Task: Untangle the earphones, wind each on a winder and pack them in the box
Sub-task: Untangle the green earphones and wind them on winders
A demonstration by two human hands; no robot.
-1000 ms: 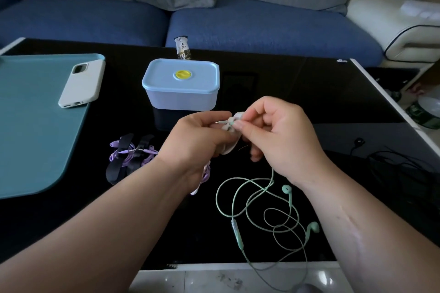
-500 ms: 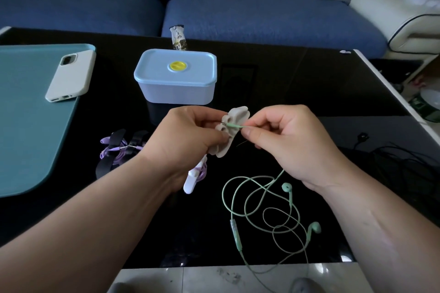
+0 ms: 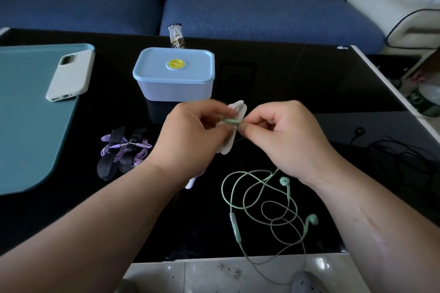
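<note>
Holding a white winder (image 3: 237,109), left hand (image 3: 192,137) meets right hand (image 3: 287,137) pinching green earphones (image 3: 285,182). Lidded box (image 3: 175,79) stands behind them; phone (image 3: 70,76) near tabletop's (image 3: 297,83) left edge.

Left hand (image 3: 190,137), right hand (image 3: 289,143), 2 bare forearms (image 3: 100,228) (right one faintly streaked)

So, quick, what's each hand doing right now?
Left hand: closed, gripping the white winder.
Right hand: closed, pinching the green earphone plug at the winder.
</note>
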